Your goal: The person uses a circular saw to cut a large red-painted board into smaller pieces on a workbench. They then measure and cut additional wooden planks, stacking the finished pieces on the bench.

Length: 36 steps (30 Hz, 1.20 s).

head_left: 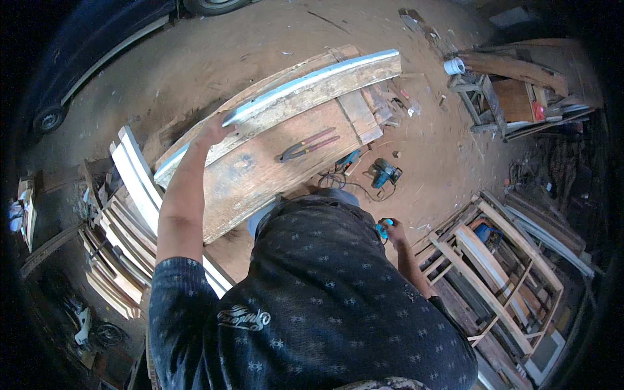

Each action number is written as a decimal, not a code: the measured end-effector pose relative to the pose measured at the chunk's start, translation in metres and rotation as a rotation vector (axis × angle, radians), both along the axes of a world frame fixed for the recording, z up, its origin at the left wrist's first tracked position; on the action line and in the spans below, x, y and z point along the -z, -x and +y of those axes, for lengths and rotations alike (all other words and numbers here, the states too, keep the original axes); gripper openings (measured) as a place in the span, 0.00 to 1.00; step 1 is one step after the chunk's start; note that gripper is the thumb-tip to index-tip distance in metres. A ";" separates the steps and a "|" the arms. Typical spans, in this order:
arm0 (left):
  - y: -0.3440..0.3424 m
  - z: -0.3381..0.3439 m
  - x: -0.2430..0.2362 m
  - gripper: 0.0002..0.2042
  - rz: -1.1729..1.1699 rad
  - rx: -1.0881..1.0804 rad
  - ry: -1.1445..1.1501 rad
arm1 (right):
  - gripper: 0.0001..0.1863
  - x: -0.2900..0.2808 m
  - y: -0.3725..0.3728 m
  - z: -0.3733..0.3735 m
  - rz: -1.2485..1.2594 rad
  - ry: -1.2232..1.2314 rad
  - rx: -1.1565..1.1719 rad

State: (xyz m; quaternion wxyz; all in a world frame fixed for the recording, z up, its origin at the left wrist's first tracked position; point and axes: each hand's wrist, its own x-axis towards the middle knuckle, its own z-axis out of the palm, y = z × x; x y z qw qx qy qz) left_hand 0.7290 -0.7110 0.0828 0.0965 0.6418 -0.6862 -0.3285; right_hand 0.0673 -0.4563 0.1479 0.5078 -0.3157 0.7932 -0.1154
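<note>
My left hand [214, 131] is wrapped over the upper edge of a long wooden board [312, 94], its fingers closed on it. The board's top edge is pale blue-white, and it rests on a wide wooden workbench [227, 195]. On the bench to the right of that hand lie long-handled pincers [308, 144] with reddish handles, touched by neither hand. Low at my right side, my right hand [394, 231] is closed around a turquoise hand-held tool [382, 229]. My body and fingers cover much of this tool, so its kind cannot be made out.
A teal corded power tool [385, 174] lies on the dirt floor past the bench, its cable looping nearby. Wooden frames [500, 273] are stacked at right, and curved wooden pieces [120, 240] at left. A white bucket [454, 66] stands far right; a dark vehicle [97, 52] is far left.
</note>
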 end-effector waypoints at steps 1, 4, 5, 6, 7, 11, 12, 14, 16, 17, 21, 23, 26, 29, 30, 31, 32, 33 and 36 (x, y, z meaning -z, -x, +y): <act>-0.002 -0.001 -0.005 0.31 0.004 0.000 0.009 | 0.17 -0.001 -0.007 0.004 0.035 0.003 -0.014; 0.001 -0.005 -0.019 0.31 -0.002 -0.035 -0.118 | 0.17 -0.008 -0.021 0.017 0.038 0.002 0.055; -0.003 -0.007 -0.015 0.31 -0.006 -0.026 -0.131 | 0.16 -0.009 -0.025 0.021 0.020 -0.001 0.092; -0.006 -0.007 -0.014 0.31 0.011 -0.040 -0.145 | 0.16 -0.009 -0.029 0.025 0.006 -0.006 0.108; -0.002 -0.011 -0.014 0.31 0.036 -0.044 -0.159 | 0.16 -0.009 -0.027 0.034 0.000 -0.011 0.133; 0.000 -0.011 -0.004 0.31 0.033 -0.014 -0.105 | 0.15 0.000 -0.028 0.065 0.024 -0.050 0.135; -0.002 -0.013 0.003 0.32 0.039 0.003 -0.061 | 0.15 0.002 -0.026 0.072 0.039 -0.045 0.127; -0.004 -0.016 0.013 0.32 0.068 0.054 -0.034 | 0.16 0.003 -0.028 0.078 0.110 -0.111 0.146; -0.019 -0.009 0.021 0.32 0.056 0.027 0.013 | 0.17 -0.016 -0.055 0.059 0.117 -0.163 0.134; -0.019 -0.010 0.021 0.32 0.070 0.015 -0.004 | 0.17 -0.015 -0.055 0.062 0.089 -0.123 0.130; 0.005 -0.011 -0.003 0.35 -0.027 0.037 -0.106 | 0.18 0.002 -0.047 0.073 0.080 -0.066 0.180; 0.032 0.011 -0.040 0.37 -0.012 0.076 -0.165 | 0.18 0.015 -0.037 0.088 0.045 -0.033 0.225; 0.059 0.064 -0.047 0.28 -0.040 0.081 0.059 | 0.19 0.012 -0.050 0.074 0.083 -0.033 0.187; 0.080 0.106 -0.031 0.30 -0.157 0.140 0.231 | 0.20 0.011 -0.054 0.072 0.053 -0.022 0.199; 0.082 0.119 -0.012 0.30 -0.172 0.150 0.257 | 0.20 0.012 -0.055 0.072 0.056 -0.036 0.183; 0.087 0.127 -0.008 0.30 -0.181 0.163 0.283 | 0.20 0.013 -0.054 0.073 0.064 -0.051 0.171; 0.090 0.133 -0.005 0.29 -0.225 0.196 0.289 | 0.20 0.013 -0.053 0.073 0.073 -0.065 0.157; 0.095 0.139 -0.001 0.28 -0.269 0.228 0.295 | 0.19 0.012 -0.051 0.074 0.092 -0.078 0.135; 0.098 0.143 0.001 0.24 -0.281 0.246 0.262 | 0.19 0.006 -0.049 0.071 0.110 -0.111 0.101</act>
